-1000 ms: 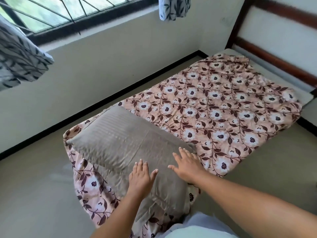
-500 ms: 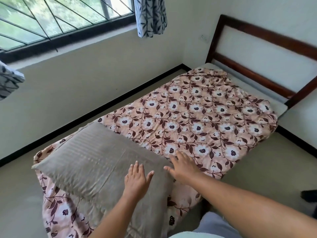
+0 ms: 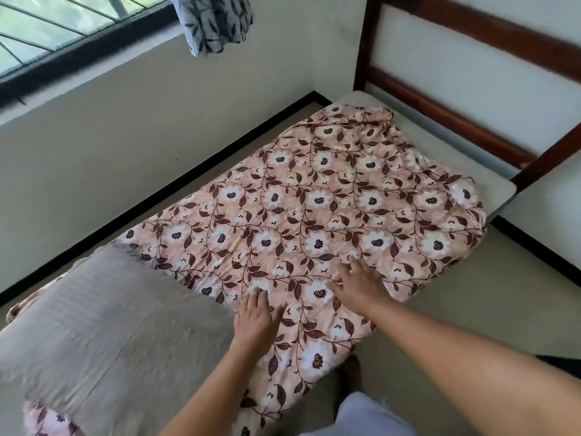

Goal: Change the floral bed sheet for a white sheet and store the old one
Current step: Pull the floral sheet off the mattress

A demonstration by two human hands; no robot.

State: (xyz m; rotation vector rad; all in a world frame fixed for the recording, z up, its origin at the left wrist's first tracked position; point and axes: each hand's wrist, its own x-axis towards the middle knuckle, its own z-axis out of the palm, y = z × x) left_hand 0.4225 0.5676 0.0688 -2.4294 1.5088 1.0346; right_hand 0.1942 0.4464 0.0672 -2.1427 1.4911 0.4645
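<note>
Floral sheet (image 3: 314, 199) is spread over the mattress (image 3: 446, 152), rumpled at the far end, where a bare strip of mattress shows beside the wooden bed frame (image 3: 456, 121). Grey pillow (image 3: 110, 325) lies on the near end. Left hand (image 3: 254, 322) is flat on the sheet, just beside the pillow's edge. Right hand (image 3: 361, 284) is flat too, fingers spread, near the sheet's right edge. Neither hand grips anything. Curtain (image 3: 217, 23) hangs by the window (image 3: 63, 29).

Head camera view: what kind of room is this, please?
Most likely a bedroom in a home. A low bed is covered with a floral sheet, a grey pillow lies at its near end, and a wooden headboard stands against the far wall. A curtain hangs by the window.
</note>
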